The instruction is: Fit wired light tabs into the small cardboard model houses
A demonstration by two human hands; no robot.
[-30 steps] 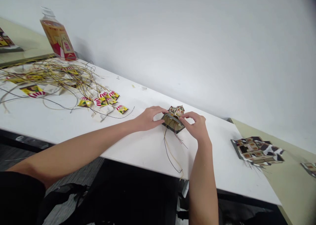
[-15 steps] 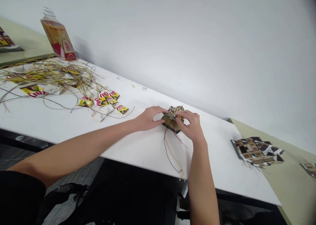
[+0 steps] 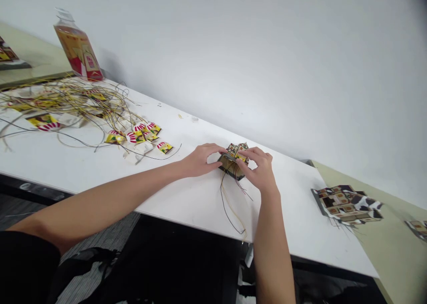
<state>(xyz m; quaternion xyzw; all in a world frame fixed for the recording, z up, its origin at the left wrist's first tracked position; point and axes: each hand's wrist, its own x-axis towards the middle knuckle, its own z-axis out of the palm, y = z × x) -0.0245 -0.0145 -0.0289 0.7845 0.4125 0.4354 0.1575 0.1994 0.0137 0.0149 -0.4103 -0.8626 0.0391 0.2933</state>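
Between my two hands on the white table lies a small model house, with a patterned front and a dark grey base. My left hand grips its left edge, thumb and fingers bent around the side. My right hand is at its right part, fingers and thumb pinching a small yellow piece at the front; fingers hide part of it. Thin wires, black, yellowish and reddish, run from the house's near side down to the table's front edge.
To the left lies a tangle of yellow and black wires with several small yellow, red-striped pieces. A bottle of amber drink stands behind it by the wall. Another model house sits at the table's right end, wires trailing.
My right hand's fingers have shifted slightly at the yellow piece, showing more of it. My left hand and the house stay nearly in place.
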